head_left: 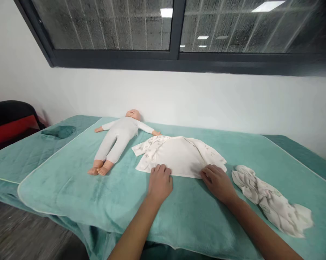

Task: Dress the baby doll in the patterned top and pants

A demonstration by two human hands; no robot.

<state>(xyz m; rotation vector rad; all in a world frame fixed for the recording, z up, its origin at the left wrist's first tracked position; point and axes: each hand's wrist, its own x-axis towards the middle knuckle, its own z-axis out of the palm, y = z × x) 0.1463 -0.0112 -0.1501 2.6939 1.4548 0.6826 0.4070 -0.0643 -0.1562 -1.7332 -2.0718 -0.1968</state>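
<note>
A white baby shirt with small printed figures lies spread open on the green blanket, its front panels folded out to the sides. My left hand has its fingers curled over the hem nearest me, left of the middle. Farther right along the same hem, my right hand pinches the cloth between thumb and fingers. A baby doll in a white bodysuit lies on its back to the left, arms spread, one hand close to the shirt's upper edge. At the right lies a crumpled white printed garment, apart from my right hand.
The green blanket covers the table and hangs over its front edge. A small dark green pillow lies at the left. Beyond it stands a red and black chair. Behind the table rise a white wall and a dark-framed window.
</note>
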